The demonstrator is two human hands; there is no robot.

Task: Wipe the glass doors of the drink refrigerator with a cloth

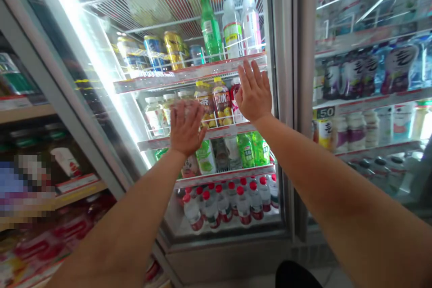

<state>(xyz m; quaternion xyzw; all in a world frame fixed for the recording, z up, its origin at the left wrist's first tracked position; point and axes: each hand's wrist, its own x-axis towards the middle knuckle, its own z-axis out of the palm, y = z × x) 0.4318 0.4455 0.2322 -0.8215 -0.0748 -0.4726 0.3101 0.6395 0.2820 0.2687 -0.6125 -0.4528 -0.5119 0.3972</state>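
Both arms reach forward toward a lit drinks fridge. My left hand (185,129) is open with its fingers up, in front of the middle shelf, and its fingertips are slightly blurred. Nearest to it are white-capped bottles (154,117) and yellow-capped bottles (222,101). My right hand (255,94), also open and empty, is raised by the shelf's right end, partly covering a dark red bottle (235,94). Whether either palm touches anything cannot be made out. Above stand a green bottle (211,31), two white-capped bottles (232,29) and several cans (174,49).
Green drink bottles (245,149) line a lower shelf. Red-capped water bottles (223,204) stand at the fridge bottom. A metal door frame (299,99) separates another stocked fridge at right. Wooden shelves (30,112) with bottles are at left.
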